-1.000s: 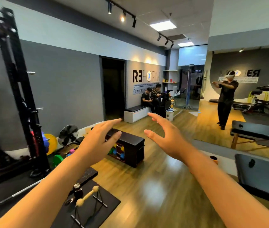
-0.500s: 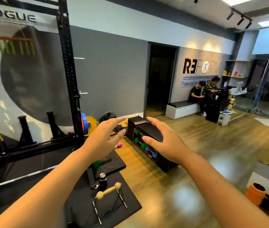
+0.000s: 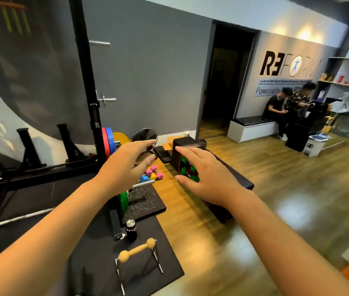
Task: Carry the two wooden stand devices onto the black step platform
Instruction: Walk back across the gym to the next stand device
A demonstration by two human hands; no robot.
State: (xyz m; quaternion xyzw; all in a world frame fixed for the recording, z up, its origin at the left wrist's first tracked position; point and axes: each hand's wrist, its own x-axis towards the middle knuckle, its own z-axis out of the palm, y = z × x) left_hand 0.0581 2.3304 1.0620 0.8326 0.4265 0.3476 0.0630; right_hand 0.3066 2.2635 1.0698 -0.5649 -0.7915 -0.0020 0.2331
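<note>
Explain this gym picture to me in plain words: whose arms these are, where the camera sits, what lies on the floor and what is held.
There is no machine here. One camera on a person's head looks forward and down, so the two bare arms are the wearer's own. The left hand and right hand reach out with relaxed fingers, holding nothing. Below them a wooden stand device, a wooden bar on metal legs, rests on a black floor mat beside a dark bottle. Only one such device shows. Farther off lie small coloured dumbbells and a black box.
</note>
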